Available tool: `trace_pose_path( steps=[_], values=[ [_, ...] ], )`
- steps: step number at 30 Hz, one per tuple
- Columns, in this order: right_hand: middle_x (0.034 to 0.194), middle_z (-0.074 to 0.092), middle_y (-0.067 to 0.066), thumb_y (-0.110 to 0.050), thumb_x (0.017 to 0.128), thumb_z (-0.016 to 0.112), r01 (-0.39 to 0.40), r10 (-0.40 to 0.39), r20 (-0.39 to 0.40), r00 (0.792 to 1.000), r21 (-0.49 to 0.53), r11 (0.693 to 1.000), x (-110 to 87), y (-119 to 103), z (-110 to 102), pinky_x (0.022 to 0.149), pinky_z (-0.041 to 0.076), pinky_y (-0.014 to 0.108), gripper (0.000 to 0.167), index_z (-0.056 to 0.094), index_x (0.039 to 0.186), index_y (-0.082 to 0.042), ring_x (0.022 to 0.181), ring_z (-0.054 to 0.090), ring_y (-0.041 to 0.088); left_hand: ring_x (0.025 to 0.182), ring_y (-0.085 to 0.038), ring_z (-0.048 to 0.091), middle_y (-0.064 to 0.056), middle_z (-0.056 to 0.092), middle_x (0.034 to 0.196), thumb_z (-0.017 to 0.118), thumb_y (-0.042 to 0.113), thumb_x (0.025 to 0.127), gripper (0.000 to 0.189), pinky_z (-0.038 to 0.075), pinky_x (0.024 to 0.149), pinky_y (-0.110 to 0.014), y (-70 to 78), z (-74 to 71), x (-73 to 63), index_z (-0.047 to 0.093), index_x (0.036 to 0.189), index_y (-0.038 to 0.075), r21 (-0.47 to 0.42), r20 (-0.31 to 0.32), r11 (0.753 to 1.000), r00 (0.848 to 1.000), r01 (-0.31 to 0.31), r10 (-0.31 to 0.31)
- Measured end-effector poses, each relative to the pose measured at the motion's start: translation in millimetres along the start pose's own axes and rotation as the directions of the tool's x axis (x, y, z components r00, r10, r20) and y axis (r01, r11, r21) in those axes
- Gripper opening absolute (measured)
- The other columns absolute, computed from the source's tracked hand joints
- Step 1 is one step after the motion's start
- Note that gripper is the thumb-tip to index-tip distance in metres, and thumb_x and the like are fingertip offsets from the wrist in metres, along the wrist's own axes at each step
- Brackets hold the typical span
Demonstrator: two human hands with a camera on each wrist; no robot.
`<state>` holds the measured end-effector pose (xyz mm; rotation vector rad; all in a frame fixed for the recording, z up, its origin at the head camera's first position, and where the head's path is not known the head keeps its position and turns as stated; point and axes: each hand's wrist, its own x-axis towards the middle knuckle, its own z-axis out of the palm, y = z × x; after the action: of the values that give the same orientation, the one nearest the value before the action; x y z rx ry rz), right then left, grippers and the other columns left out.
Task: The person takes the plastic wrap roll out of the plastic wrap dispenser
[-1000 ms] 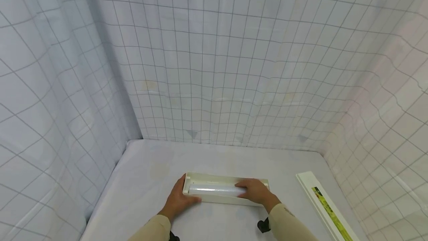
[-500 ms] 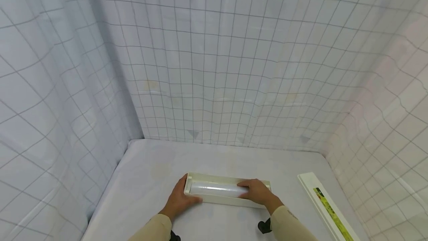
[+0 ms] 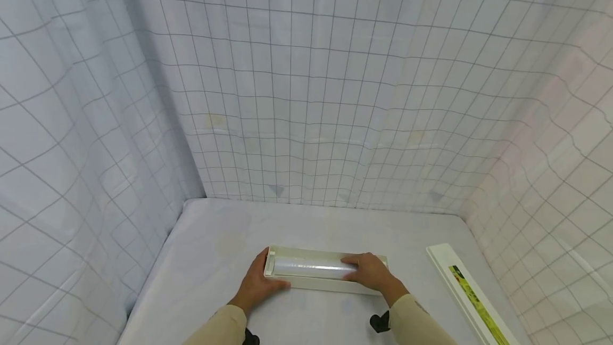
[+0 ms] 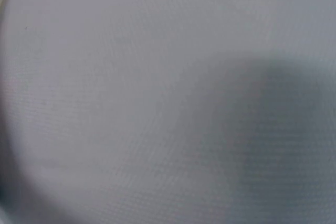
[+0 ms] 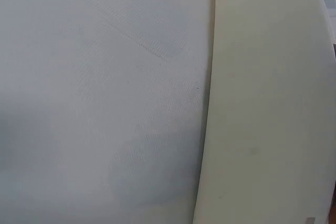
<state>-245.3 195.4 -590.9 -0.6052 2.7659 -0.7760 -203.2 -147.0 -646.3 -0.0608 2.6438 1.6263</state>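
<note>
In the head view, a long off-white open box [image 3: 330,285] lies on the white-covered table, with a shiny roll of clear film [image 3: 306,267] inside it. My left hand [image 3: 256,285] grips the box's left end, thumb along the front wall and fingers behind the end. Over the right part, my right hand [image 3: 371,273] holds the roll, its fingers curled onto it; the roll's right end is hidden beneath. In the right wrist view, the box's plain outer wall [image 5: 268,98] fills the right side. The left wrist view shows mostly blurred cloth [image 4: 131,77].
A long white lid-like piece [image 3: 442,260] with a yellow-green label [image 3: 474,300] lies slanted at the right of the table [image 3: 225,228]. White grid-patterned curtains [image 3: 306,95] enclose the back and both sides.
Both hands stay in nearly the same place on the box and roll. The bright streak along the roll has shifted rightward, and the roll appears slightly turned or tilted.
</note>
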Motion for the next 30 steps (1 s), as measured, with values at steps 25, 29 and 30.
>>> trace_pose_path(
  steps=[25,29,30],
  values=[
    [0.13,0.072,0.006,-0.044,0.08,0.083,-0.017,0.016,-0.054,0.998,-0.005,1.0,-11.0,-7,-12,0.098,0.056,0.051,0.055,0.073,0.129,-0.02,0.118,0.069,0.031,0.141,-0.035,0.046,-0.014,0.048,0.153,0.098,0.042,0.062,0.122,0.034,0.121,-0.057,0.1,0.4,1.7,0.031,0.159,0.01,0.009,0.011,1.0,1.0,0.012,-0.012],
    [0.132,0.071,0.005,-0.045,0.082,0.082,-0.022,0.022,-0.057,0.998,-0.005,1.0,-14.1,-8,-12,0.099,0.056,0.052,0.055,0.072,0.13,-0.02,0.119,0.069,0.03,0.142,-0.036,0.045,-0.015,0.047,0.154,0.098,0.042,0.062,0.122,0.033,0.121,-0.058,1.5,-0.5,0.2,0.031,0.159,0.01,0.006,0.011,1.0,1.0,0.02,-0.02],
    [0.132,0.071,0.005,-0.045,0.082,0.082,-0.021,0.021,-0.059,0.998,-0.004,1.0,-15.0,-9,-12,0.099,0.056,0.052,0.055,0.072,0.13,-0.02,0.119,0.069,0.031,0.142,-0.036,0.046,-0.015,0.048,0.154,0.098,0.042,0.061,0.123,0.033,0.121,-0.058,1.8,-0.7,-0.3,0.031,0.159,0.01,0.007,0.011,1.0,1.0,0.021,-0.021]
  ],
)
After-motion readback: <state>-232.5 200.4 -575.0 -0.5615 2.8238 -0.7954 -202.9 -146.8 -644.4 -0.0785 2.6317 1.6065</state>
